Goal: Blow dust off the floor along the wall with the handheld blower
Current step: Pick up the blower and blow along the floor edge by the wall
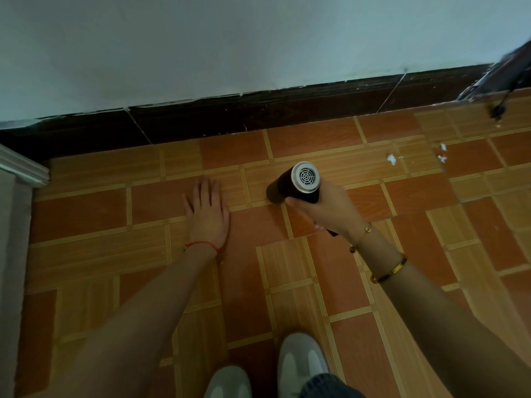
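So the person is looking straight down at an orange and tan patterned tile floor, right where it meets a dark brown baseboard under a pale painted wall. The right hand is wrapped around the handle of a black handheld blower, fingers closed tight on it, and the barrel points away and to the left toward the baseboard, tilted down at the floor. The round grey intake grille on the back of the blower faces up at the camera, so the nozzle end itself is hidden and all that shows below it is a dark shadow on the tile. The left hand is flat and spread out with nothing in it, palm down, and it looks like it's resting on the floor just left of the blower, though actual contact is hard to confirm. There's a red string bracelet on the left wrist, and on the right arm a thin gold chain bracelet plus a chunkier gold bangle a bit further up. A few white scraps of debris sit on the tiles off to the right of the blower, fairly close to the wall. At the far right edge something dark with a dangling cord leans by the wall, too blurry to name. At the left edge a pale moulded trim piece sticks in. Near the bottom you can see two light grey sneakers and a bit of denim.
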Action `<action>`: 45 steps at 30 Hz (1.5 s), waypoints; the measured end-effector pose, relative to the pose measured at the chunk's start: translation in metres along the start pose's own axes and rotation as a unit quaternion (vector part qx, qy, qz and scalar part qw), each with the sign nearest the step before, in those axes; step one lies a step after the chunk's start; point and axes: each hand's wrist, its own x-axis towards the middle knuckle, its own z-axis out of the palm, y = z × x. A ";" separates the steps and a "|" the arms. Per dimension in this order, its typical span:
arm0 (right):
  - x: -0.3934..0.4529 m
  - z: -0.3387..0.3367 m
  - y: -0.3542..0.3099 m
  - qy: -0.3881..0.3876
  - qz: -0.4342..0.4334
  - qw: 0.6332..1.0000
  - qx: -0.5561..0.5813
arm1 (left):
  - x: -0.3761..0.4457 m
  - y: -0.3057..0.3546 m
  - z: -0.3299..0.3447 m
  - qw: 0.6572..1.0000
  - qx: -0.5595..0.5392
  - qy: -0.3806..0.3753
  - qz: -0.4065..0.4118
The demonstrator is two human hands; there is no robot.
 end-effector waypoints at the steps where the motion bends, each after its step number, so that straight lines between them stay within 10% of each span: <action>1: 0.000 0.003 -0.001 0.006 -0.001 1.000 0.002 | -0.001 -0.001 0.000 1.000 -0.001 -0.007 0.000; 7: 0.018 0.006 -0.008 0.114 0.015 0.992 -0.047 | -0.002 -0.004 -0.004 0.999 -0.012 -0.037 0.000; 17: 0.020 0.019 -0.025 -0.002 -0.054 0.997 -0.053 | -0.003 0.006 -0.014 0.999 0.026 -0.043 0.018; 25: 0.008 -0.031 0.027 0.130 0.043 0.987 -0.083 | -0.001 0.052 -0.007 0.994 0.042 -0.049 0.084; 31: -0.029 -0.056 0.055 0.064 0.038 0.996 -0.049 | 0.013 0.113 0.006 0.988 0.015 -0.068 0.138; 45: -0.024 -0.115 0.147 0.274 0.141 0.951 -0.002 | 0.052 0.205 0.050 0.990 0.009 -0.039 0.136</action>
